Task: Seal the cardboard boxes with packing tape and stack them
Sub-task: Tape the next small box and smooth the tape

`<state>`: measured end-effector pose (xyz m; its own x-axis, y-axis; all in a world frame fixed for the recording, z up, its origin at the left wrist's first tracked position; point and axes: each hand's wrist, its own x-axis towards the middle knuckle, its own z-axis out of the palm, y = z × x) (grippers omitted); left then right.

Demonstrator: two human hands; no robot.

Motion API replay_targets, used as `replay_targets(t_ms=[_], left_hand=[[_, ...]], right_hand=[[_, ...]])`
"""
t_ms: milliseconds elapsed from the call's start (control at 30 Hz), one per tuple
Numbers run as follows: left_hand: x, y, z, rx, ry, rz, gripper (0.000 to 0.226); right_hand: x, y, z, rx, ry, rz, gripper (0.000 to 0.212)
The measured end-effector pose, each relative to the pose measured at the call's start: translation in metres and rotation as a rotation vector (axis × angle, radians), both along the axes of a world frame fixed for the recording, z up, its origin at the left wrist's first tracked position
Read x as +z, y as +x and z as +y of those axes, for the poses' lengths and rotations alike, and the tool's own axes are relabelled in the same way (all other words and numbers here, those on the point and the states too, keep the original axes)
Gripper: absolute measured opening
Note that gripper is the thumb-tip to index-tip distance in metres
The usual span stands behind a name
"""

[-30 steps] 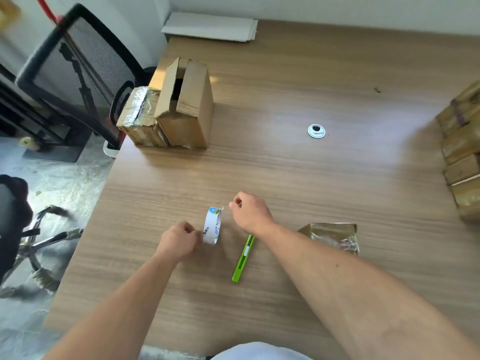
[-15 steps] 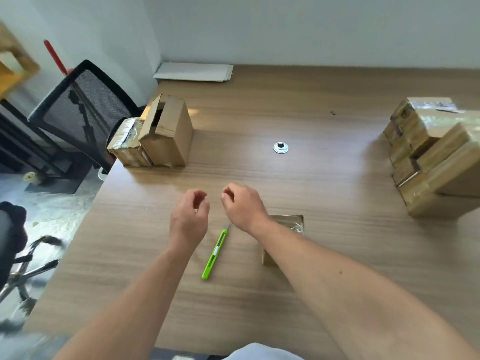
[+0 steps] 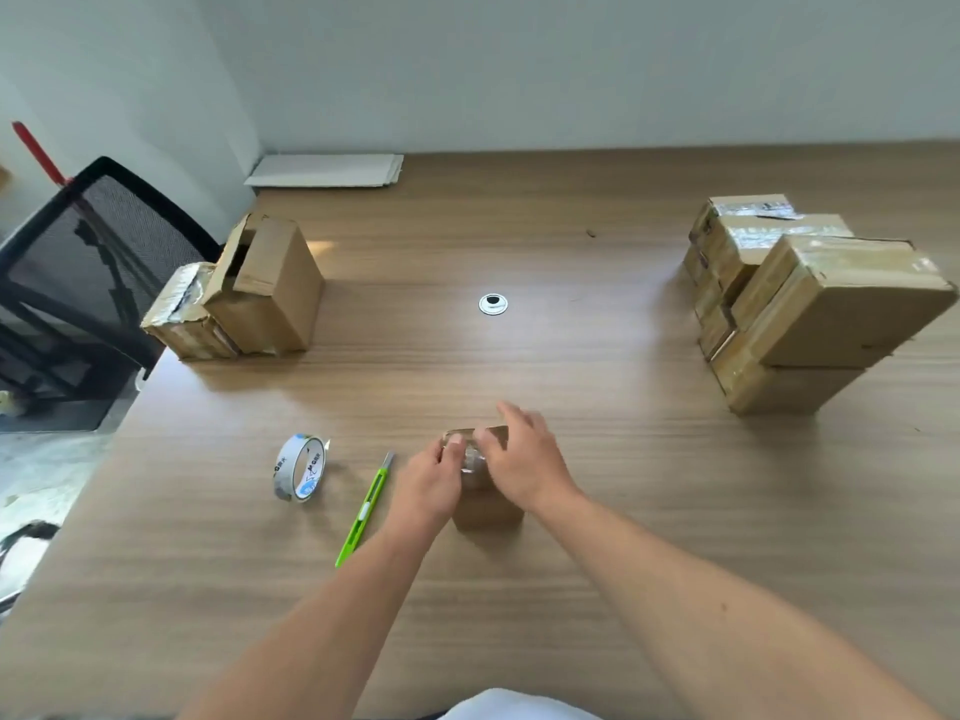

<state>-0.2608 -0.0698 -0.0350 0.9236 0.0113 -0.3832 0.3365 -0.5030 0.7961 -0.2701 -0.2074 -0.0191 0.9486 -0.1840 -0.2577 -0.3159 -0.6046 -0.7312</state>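
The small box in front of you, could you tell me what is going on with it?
A person has both hands on the small box: the left hand holds its side, thumb on the taped top, and the right hand lies over the top. The tape roll and green knife sit untouched to the left. At right, taped boxes are stacked; an open box waits at far left.

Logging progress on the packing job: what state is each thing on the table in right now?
small box: top taped, between both hands.
left hand: holds the small box's side.
right hand: rests on its top.
tape roll: standing on edge, free.
utility knife: lying flat, blade tip showing.
tall box: flaps open.
stack of boxes: taped shut.
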Motion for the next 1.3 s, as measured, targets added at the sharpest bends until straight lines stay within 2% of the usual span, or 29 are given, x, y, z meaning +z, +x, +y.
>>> replay_targets(t_ms=[100,200,267,367,400,500,567,700,833,1000,1167,1233,1300], left_hand=[[-0.004,-0.006,-0.007,-0.027,0.055,0.001,0.048],[-0.003,-0.009,-0.012,-0.038,0.096,0.008,0.066],[-0.004,-0.009,-0.014,-0.009,0.095,0.016,0.062],[-0.013,-0.009,-0.014,0.043,0.056,-0.014,0.044],[-0.015,-0.010,-0.014,0.058,0.059,-0.034,0.037],[-0.017,-0.010,-0.015,0.142,0.058,-0.084,0.029],[-0.014,-0.010,-0.016,0.181,0.056,-0.089,0.030],[-0.009,-0.001,-0.013,0.139,0.031,-0.047,0.029],[-0.013,0.012,-0.007,0.138,-0.046,-0.039,0.062],[-0.015,0.023,-0.008,0.140,-0.076,-0.059,0.063],[-0.015,0.031,-0.005,0.139,0.002,-0.070,0.054],[-0.019,0.031,-0.003,0.145,-0.028,-0.071,0.056],[-0.023,0.033,0.001,0.148,-0.104,-0.026,0.044]], right_hand=[[-0.016,-0.017,-0.003,0.081,0.024,0.065,0.070],[-0.022,-0.023,-0.002,0.028,0.090,0.081,0.079],[-0.018,-0.023,0.000,-0.041,0.150,0.094,0.086],[-0.015,-0.022,0.005,-0.181,0.246,0.153,0.095],[-0.015,-0.021,0.007,-0.217,0.269,0.169,0.092],[-0.017,-0.017,0.010,-0.258,0.288,0.196,0.059],[-0.018,-0.014,0.011,-0.251,0.302,0.198,0.051],[-0.019,-0.008,0.015,-0.263,0.322,0.181,0.061],[-0.020,0.001,0.018,-0.284,0.322,0.154,0.051],[-0.019,0.016,0.017,-0.304,0.333,0.131,0.040],[-0.020,0.023,0.016,-0.314,0.339,0.115,0.032],[-0.021,0.024,0.014,-0.311,0.333,0.117,0.029],[-0.023,0.025,0.013,-0.298,0.317,0.120,0.032]])
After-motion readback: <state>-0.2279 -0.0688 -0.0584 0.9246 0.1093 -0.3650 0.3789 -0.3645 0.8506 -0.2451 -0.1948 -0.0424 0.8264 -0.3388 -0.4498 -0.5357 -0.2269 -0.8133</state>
